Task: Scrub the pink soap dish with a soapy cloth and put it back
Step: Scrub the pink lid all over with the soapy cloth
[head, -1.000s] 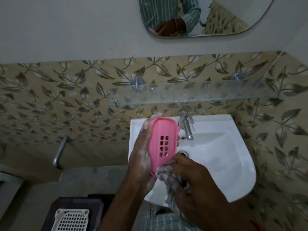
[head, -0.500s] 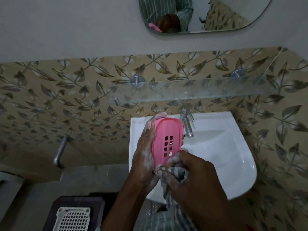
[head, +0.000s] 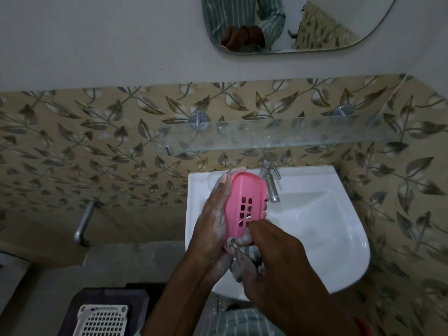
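Observation:
The pink soap dish (head: 244,202), oval with several drain slots, is held upright over the left side of the white sink (head: 339,238). My left hand (head: 213,229), covered in suds, grips it from the left edge and behind. My right hand (head: 274,260) is closed on a soapy grey checked cloth (head: 244,260) and presses it against the dish's lower end. Most of the cloth is hidden under my fingers.
A chrome tap (head: 270,183) stands just right of the dish. A glass shelf (head: 266,137) runs along the leaf-patterned wall above the sink, below a mirror (head: 315,23). A white slotted basket (head: 103,320) sits on a dark stool at the lower left, near a wall pipe (head: 83,224).
My right hand with the cloth has shifted slightly up against the dish's lower end, and my left hand has tilted the dish a little; both keep their hold.

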Action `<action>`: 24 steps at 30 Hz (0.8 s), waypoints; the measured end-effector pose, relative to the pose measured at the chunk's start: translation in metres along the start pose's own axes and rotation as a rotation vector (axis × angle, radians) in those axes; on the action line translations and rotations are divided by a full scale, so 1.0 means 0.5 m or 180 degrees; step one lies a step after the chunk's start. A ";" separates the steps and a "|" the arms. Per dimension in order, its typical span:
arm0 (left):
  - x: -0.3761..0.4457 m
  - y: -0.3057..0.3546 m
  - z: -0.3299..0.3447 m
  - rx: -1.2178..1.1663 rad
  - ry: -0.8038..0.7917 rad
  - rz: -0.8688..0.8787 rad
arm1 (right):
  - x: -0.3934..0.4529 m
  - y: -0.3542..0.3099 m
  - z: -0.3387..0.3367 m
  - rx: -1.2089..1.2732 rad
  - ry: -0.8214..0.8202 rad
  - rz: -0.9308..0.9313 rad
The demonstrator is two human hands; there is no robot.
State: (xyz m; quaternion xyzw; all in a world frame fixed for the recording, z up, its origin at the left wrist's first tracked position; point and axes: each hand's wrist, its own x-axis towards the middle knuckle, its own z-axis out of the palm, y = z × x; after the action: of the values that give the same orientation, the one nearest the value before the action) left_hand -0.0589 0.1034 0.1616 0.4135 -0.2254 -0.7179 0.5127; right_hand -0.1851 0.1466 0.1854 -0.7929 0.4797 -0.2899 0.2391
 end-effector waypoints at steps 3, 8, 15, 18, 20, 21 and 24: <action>-0.004 -0.010 -0.002 -0.0064 0.0019 -0.0074 | 0.005 0.010 0.004 0.0062 0.0425 0.0095; -0.009 -0.021 0.008 -0.0337 -0.0214 -0.0247 | 0.018 0.008 -0.001 0.0636 0.0570 0.0773; 0.002 0.004 0.007 0.0268 -0.0202 0.0541 | 0.024 0.009 -0.023 0.0719 -0.0244 0.1417; -0.002 0.012 0.005 0.0017 -0.0323 0.0455 | 0.033 0.010 -0.046 0.0617 -0.0364 0.1377; -0.002 0.016 -0.001 -0.0100 -0.0430 0.0434 | 0.040 0.020 -0.062 0.0651 -0.0308 0.1370; -0.001 0.020 -0.001 -0.0072 -0.0473 0.0441 | 0.042 0.025 -0.069 0.0663 -0.0270 0.1365; 0.003 0.024 0.001 -0.0056 -0.0443 0.0425 | 0.041 0.023 -0.071 0.0563 -0.0384 0.1191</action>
State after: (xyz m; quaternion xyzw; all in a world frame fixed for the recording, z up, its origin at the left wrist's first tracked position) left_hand -0.0529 0.0977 0.1703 0.3423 -0.2812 -0.7111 0.5460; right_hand -0.2091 0.1194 0.2080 -0.6819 0.5760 -0.2334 0.3857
